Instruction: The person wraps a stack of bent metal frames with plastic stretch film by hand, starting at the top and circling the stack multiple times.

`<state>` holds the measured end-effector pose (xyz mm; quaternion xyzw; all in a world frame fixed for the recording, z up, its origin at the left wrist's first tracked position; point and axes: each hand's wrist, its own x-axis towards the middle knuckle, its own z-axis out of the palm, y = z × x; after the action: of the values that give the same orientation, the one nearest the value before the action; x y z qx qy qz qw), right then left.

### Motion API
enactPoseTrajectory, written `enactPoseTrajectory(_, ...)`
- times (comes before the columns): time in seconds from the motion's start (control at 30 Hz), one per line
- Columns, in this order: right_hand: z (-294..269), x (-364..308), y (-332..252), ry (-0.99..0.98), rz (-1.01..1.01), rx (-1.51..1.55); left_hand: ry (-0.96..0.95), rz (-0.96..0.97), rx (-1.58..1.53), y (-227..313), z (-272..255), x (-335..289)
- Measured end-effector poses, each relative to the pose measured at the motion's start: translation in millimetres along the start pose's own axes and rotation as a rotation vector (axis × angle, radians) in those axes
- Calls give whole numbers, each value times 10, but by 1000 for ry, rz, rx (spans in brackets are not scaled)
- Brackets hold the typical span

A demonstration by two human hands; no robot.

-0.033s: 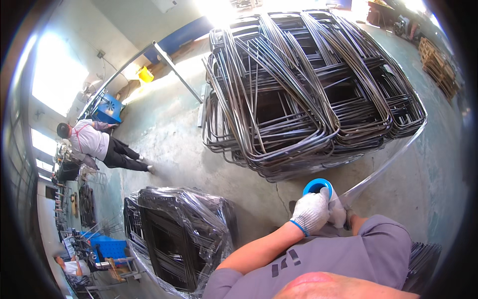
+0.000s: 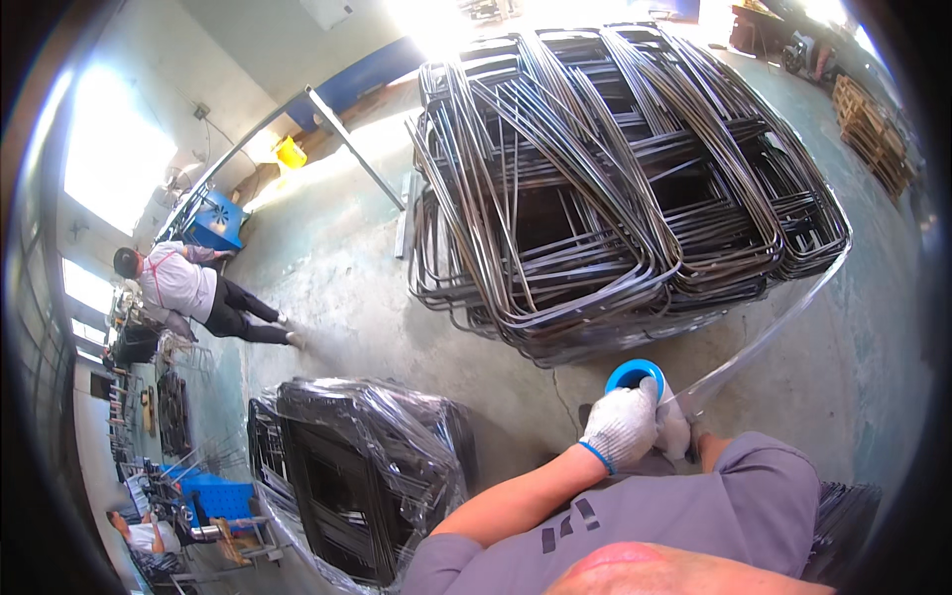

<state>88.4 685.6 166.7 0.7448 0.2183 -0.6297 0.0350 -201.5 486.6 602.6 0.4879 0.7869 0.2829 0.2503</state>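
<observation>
My left hand [image 2: 620,428], in a white knitted glove with a blue cuff, is closed on a roll of clear stretch film [image 2: 661,390] close to my body. The roll's blue core end [image 2: 627,373] faces away from me. My right hand [image 2: 675,432], also gloved, grips the roll from its right side, its fingers partly hidden. From the roll a taut strip of film [image 2: 759,340] runs up and right to the corner of a large stack of bent metal tube frames [image 2: 585,238]. Film also covers the lower side of that stack.
At left front stands a smaller film-wrapped stack of dark frames [image 2: 372,476]. A person [image 2: 183,283] stands at the left by a blue machine [image 2: 215,220]; another person [image 2: 149,534] is at lower left. A metal bar [image 2: 355,149] and wooden pallets [image 2: 873,134] are farther off.
The view has shifted very slightly, so the stacks sit a little differently in the picture. Both hands keep their hold on the roll, and the film strip stays stretched to the stack.
</observation>
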Motion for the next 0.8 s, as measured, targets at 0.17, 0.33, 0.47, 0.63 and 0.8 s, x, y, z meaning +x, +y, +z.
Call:
enactPoseTrajectory(0.17,514,-187,522,-50,-4,46,-82,61,-6,-650,-364,-55)
enactPoseTrajectory(0.33,803,-433,1359,-52,36,-84,-119,20,17,-1213,-836,-542)
enactPoseTrajectory(0.47,1452,-790,1749,-82,89,-3,-147,-1,100,-1515,-1221,-835)
enactPoseTrajectory(0.63,1881,-610,1982,-148,70,143,-136,-25,164,-1647,-1432,-977)
enactPoseTrajectory(0.8,2309,-784,2083,-118,95,142,-169,4,160,-1822,-1718,-993)
